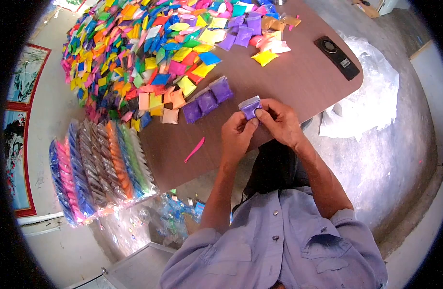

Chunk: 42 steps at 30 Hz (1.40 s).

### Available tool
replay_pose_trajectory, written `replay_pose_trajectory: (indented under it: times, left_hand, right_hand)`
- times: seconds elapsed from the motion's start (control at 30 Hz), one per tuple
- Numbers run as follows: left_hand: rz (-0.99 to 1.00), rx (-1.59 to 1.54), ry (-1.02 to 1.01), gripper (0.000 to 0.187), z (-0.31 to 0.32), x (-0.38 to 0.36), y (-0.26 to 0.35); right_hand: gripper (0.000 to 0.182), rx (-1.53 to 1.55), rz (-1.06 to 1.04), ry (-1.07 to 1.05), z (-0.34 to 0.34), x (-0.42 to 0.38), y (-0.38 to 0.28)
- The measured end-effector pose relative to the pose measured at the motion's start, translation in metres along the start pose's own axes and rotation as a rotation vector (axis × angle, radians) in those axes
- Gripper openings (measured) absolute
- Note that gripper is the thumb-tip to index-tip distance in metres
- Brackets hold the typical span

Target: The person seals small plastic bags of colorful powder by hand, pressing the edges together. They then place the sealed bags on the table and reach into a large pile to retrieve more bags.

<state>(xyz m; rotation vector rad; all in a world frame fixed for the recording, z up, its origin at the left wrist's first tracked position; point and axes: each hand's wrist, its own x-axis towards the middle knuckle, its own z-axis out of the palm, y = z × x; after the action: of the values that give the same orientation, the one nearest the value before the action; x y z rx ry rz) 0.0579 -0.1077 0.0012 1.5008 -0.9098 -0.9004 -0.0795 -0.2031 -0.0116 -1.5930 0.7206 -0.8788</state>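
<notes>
A small purple packet with a clear top edge is held over the table's front edge. My left hand pinches its lower left side. Fingers and thumb of my right hand grip its right side. To the left of my hands, purple packets lie joined in a slanting row on the brown table. A pink plastic tool rests on the table left of my left hand.
A large heap of colourful packets covers the table's left and far side. Bundled wrapped strips lie at the left edge. A black phone-like device sits at the right end. White plastic sheeting is on the floor beyond.
</notes>
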Motion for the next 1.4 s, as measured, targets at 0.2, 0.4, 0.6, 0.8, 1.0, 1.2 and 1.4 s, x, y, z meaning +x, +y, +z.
replay_pose_trajectory:
  times: [0.2,0.4,0.6,0.8,1.0,1.2,1.4]
  left_hand:
    - [0.071,-0.064,-0.014,0.020,0.008,-0.002,0.005]
    - [0.098,-0.023,-0.039,0.020,0.003,-0.002,0.006]
    - [0.078,0.024,-0.035,0.021,0.001,-0.006,0.007]
    - [0.019,0.002,-0.029,0.021,-0.006,-0.005,0.004]
    - [0.086,0.051,-0.059,0.024,-0.009,-0.002,-0.013]
    - [0.019,-0.029,0.033,0.023,-0.004,-0.004,0.002]
    - [0.083,-0.038,0.016,0.019,-0.005,-0.004,-0.003]
  right_hand:
    - [0.021,0.051,-0.043,0.044,0.000,0.000,0.006]
    - [0.022,0.123,-0.003,-0.024,0.001,-0.003,0.010]
    - [0.020,0.147,0.053,-0.093,-0.004,-0.004,0.003]
    - [0.018,0.251,0.067,-0.111,-0.006,-0.005,-0.007]
    - [0.016,0.148,0.098,-0.126,-0.006,-0.003,0.000]
    - [0.016,0.242,0.007,-0.107,-0.003,-0.008,0.011]
    - [0.013,0.207,-0.001,-0.048,0.003,-0.008,0.010]
